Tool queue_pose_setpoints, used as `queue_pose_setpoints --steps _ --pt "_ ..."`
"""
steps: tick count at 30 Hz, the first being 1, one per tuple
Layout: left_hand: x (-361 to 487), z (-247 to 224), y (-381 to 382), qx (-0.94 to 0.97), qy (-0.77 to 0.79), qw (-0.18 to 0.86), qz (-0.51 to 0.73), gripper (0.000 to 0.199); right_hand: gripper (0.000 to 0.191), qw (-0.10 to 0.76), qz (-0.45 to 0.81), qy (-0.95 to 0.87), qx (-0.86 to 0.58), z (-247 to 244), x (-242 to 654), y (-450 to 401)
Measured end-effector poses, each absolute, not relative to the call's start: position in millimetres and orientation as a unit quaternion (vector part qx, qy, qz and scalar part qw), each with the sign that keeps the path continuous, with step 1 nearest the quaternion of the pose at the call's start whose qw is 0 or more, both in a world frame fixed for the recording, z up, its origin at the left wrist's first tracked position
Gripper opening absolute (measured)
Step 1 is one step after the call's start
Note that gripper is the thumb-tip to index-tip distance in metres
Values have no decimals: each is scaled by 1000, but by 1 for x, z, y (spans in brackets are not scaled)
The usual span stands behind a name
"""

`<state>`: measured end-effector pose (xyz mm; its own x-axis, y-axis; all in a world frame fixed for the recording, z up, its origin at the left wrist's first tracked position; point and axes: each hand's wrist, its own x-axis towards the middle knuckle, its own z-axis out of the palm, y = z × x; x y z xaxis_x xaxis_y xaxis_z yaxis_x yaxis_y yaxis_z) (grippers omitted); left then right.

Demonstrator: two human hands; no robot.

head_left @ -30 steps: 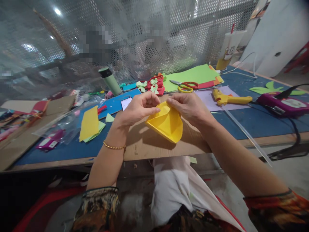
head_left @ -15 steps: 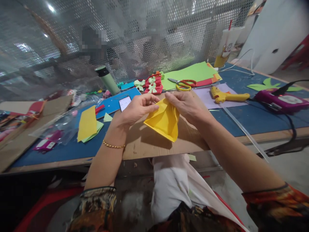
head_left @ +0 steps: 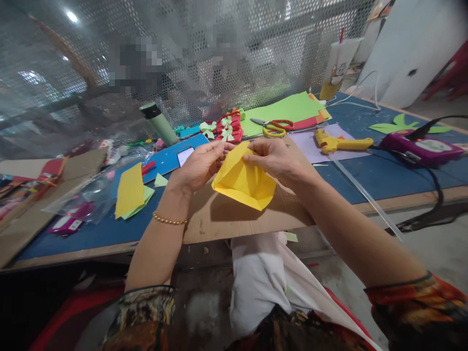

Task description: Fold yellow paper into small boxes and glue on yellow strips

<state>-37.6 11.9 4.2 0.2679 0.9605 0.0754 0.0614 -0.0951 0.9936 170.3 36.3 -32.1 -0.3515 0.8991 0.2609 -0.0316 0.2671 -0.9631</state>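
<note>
A folded yellow paper piece [head_left: 243, 183], hollow like a small pouch with its wide side toward me, is held above a brown cardboard sheet [head_left: 219, 224]. My right hand [head_left: 276, 158] pinches its upper right part, thumb lying on the front face. My left hand [head_left: 204, 163] is at its upper left edge, fingers closed on that edge and partly hidden behind the paper. A gold bead bracelet [head_left: 169, 219] circles my left wrist.
Scissors [head_left: 272, 127] and red pieces with green bows [head_left: 229, 129] lie beyond my hands. A yellow glue gun [head_left: 341, 143] and purple device [head_left: 420, 148] are right. Yellow paper [head_left: 130, 190], a phone [head_left: 185, 155] and a green bottle [head_left: 159, 123] are left.
The yellow paper has turned and opened wider at its lower side. My right thumb has moved down onto its front face; my left hand has shifted slightly left along the edge.
</note>
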Motion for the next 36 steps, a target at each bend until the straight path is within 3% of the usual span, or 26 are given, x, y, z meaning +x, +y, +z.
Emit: queue_pose_setpoints --steps 7,12,20,25,30,36 --pt "-35 13 0 710 421 383 415 84 2 465 469 -664 -350 -30 170 36" --pt "-30 12 -4 712 442 324 438 46 5 467 465 -665 -351 -31 168 37" --pt "-36 13 2 637 509 394 424 9 9 459 497 -662 -321 -35 168 41" --pt "-36 11 3 598 526 424 431 7 19 431 524 -676 -289 -33 169 39" --pt "-34 8 2 595 527 435 423 17 15 438 511 -681 -289 -29 169 39" --pt "-29 11 -2 613 532 407 420 10 12 427 556 -641 -314 -25 167 37"
